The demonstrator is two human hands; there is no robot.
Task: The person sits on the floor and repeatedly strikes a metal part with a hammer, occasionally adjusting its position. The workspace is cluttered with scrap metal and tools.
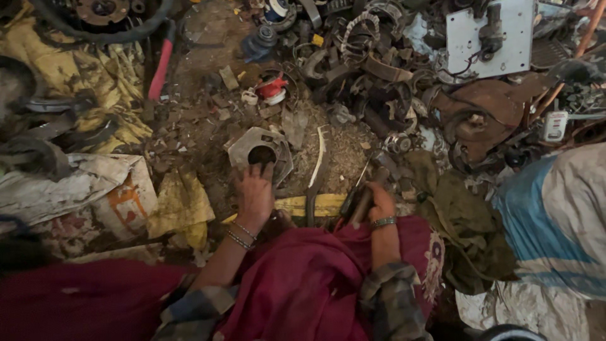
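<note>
Head view looks down on a dirt floor (208, 82) strewn with scrap, the person seated at 6 o'clock with a dark red cloth (303, 284) spread over the lap. Largest in sight, a tangled heap of dark rusty metal parts (379, 69) fills the ground from 12 to 2 o'clock, with a pale grey metal plate carrying a bolted fitting (489, 38) at 1 o'clock. At 10 o'clock lies a crumpled, stained yellow sheet (95, 82), and at 4 o'clock a blue and white woven sack (555, 221); between that sack and the lap sits a bunched olive-green rag (464, 221). A long tool with a red handle (162, 63) lies at 11 o'clock, well apart from both hands. Near the centre rests a flat grey metal bracket with a round hole (260, 148), tilted slightly on the rubble. The left hand (254, 192), bangles at its wrist, lies spread flat with the fingertips touching the bracket's lower edge, gripping nothing that shows. The right hand (377, 203), a bracelet at its wrist, is clenched around a dark-handled hand tool (358, 201) whose shaft points toward 12 o'clock. Just beside it, a curved pale metal strip (319, 167) stands between the two hands. A small red and white round part (273, 88) sits at 12 o'clock.
</note>
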